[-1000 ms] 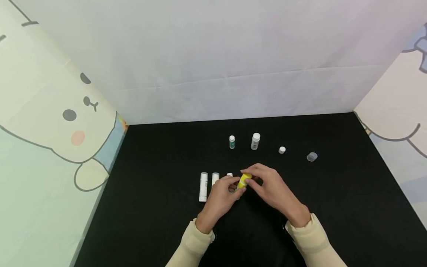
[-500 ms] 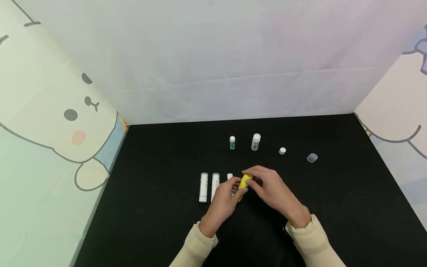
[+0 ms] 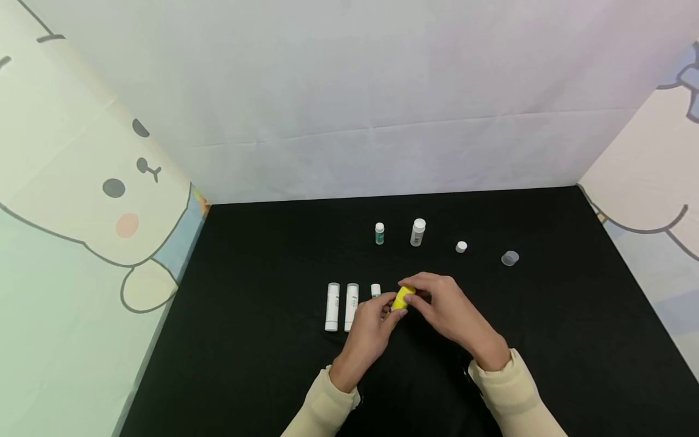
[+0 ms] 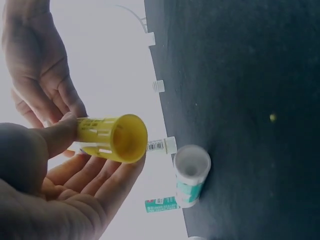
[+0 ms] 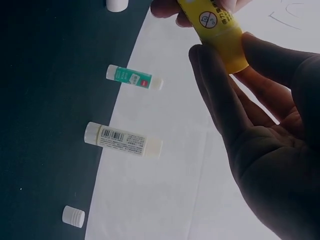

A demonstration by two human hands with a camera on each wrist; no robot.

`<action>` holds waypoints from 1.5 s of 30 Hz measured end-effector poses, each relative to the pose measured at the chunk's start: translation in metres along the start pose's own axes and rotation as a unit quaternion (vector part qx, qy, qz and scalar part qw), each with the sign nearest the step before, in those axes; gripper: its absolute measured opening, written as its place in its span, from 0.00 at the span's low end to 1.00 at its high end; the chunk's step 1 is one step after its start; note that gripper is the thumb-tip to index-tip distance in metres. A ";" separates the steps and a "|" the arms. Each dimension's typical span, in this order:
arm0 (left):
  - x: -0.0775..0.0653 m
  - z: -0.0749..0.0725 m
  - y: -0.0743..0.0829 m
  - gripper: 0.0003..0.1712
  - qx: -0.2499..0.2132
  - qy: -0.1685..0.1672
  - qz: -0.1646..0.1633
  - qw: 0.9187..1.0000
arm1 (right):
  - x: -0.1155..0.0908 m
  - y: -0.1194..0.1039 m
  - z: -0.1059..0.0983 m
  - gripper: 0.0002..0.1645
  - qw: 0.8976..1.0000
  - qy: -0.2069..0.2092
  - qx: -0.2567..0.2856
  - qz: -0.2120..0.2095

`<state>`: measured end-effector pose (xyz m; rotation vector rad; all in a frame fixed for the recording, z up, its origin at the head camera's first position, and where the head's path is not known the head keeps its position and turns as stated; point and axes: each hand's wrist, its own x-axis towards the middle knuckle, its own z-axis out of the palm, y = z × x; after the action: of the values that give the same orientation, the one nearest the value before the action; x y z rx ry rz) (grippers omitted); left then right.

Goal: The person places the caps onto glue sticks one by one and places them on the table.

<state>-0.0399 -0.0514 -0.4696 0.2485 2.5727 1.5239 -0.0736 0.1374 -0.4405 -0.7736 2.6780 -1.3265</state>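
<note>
My two hands meet over the front middle of the black table, both on one yellow glue stick [image 3: 403, 298]. The left hand [image 3: 367, 337] pinches its lower part between thumb and fingers. At the upper end, the thumb and fingers of the right hand [image 3: 446, 308] pinch the yellow cap. The left wrist view looks into the hollow round end of the glue stick [image 4: 95, 131]. Printing and a round symbol show on the glue stick [image 5: 217, 25] in the right wrist view. A white-capped green and white stick [image 3: 375, 289] stands just behind the left hand, partly hidden.
Two white tubes [image 3: 332, 307] stand left of the left hand, the nearer one partly covered. Toward the back are a small green glue stick [image 3: 379, 234], a white glue stick [image 3: 417, 233], a white cap [image 3: 461, 247] and a translucent cap [image 3: 510, 258]. A pale cloth wall [image 3: 349, 164] rises behind.
The left hand has shifted slightly right along with the yellow glue stick. A pale band between its two yellow parts, visible a second ago, no longer shows. The right hand has barely moved.
</note>
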 end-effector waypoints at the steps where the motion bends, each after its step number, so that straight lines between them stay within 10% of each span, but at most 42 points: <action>1: 0.000 0.000 0.000 0.15 -0.001 0.002 0.004 1.000 | 0.000 0.000 -0.001 0.17 1.000 -0.002 0.001 0.001; 45: -0.011 0.015 -0.005 0.07 0.054 0.038 0.061 0.996 | -0.004 0.001 -0.005 0.14 0.998 -0.068 0.003 0.007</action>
<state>-0.0267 -0.0428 -0.4806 0.3739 2.7494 1.4614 -0.0723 0.1434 -0.4388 -0.8127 2.5674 -1.2309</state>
